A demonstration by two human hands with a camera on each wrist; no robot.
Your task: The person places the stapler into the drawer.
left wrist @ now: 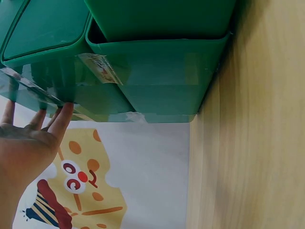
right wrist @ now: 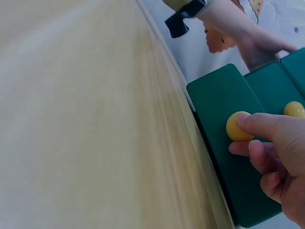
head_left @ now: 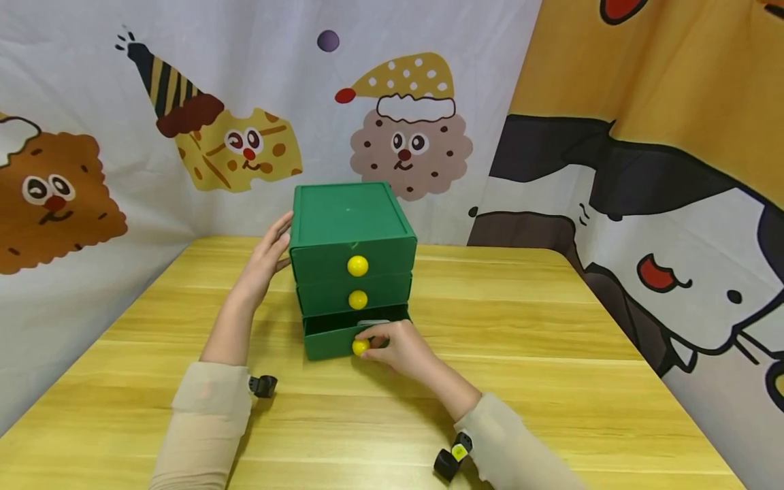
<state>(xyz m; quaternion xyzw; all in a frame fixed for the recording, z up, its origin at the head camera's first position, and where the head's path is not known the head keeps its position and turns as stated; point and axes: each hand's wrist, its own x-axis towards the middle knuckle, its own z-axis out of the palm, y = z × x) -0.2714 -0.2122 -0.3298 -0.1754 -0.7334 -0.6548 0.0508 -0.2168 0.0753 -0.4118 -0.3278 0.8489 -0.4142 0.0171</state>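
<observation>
A green chest of three drawers (head_left: 349,214) with round yellow knobs stands on the wooden table. Its bottom drawer (head_left: 331,344) is pulled partway out, and a pale edge of something shows inside it. My right hand (head_left: 398,347) pinches the bottom drawer's yellow knob (right wrist: 237,127) between thumb and fingers. Against the left side of the chest rests my left hand (head_left: 263,262), its fingers extended; in the left wrist view the fingertips (left wrist: 66,109) touch the green side wall. The upper two drawers are closed, with the middle knob (head_left: 358,299) and top knob (head_left: 358,266) untouched.
Bare wooden tabletop (head_left: 520,327) surrounds the chest. Behind it hangs a white cloth (head_left: 263,61) printed with cartoon biscuits and cheese, and another printed curtain (head_left: 649,224) hangs at the right. Clear tape (left wrist: 102,69) crosses the chest's side.
</observation>
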